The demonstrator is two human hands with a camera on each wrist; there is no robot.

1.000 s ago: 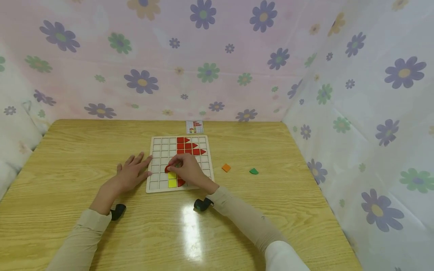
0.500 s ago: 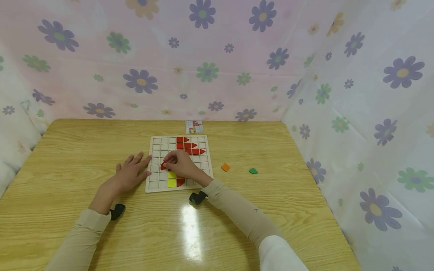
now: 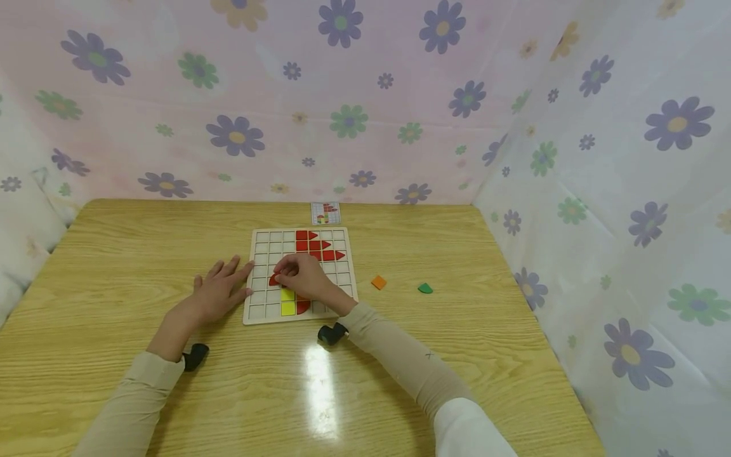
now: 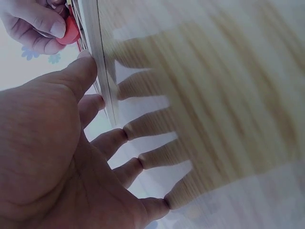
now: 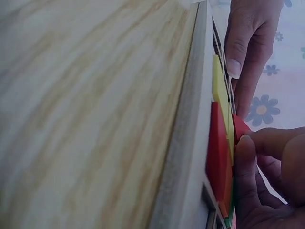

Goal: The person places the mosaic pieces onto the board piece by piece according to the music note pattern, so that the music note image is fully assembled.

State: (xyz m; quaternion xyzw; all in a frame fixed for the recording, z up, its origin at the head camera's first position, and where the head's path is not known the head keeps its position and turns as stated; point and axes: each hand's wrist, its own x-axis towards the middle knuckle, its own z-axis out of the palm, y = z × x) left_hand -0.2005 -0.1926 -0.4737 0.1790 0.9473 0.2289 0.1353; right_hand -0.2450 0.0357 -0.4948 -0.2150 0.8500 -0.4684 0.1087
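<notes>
A pale wooden grid board (image 3: 258, 311) lies on the table in the head view. Between thumb and fingertips, my right hand (image 3: 307, 279) pinches a red quarter-round piece (image 3: 273, 279) at the board's left-middle cells, just above the yellow squares (image 3: 288, 308). The right wrist view shows the red piece (image 5: 239, 127) tilted against the board beside the yellow ones. My left hand (image 3: 217, 294) rests with spread fingers on the table, its fingertips at the board's left edge. Rows of red squares with pointed ends (image 3: 320, 245) fill cells at the top. My right hand hides some middle cells.
An orange square (image 3: 379, 282) and a green quarter-round piece (image 3: 425, 288) lie right of the board. Behind it is a small pattern card (image 3: 325, 213). Black devices sit at my left wrist (image 3: 196, 357) and right wrist (image 3: 332, 334). Flowered cloth (image 3: 400, 165) closes the table's back and sides.
Within the past second my right hand has shifted slightly left with the red quarter-round piece, then stayed almost still. My left hand has kept its place by the board.
</notes>
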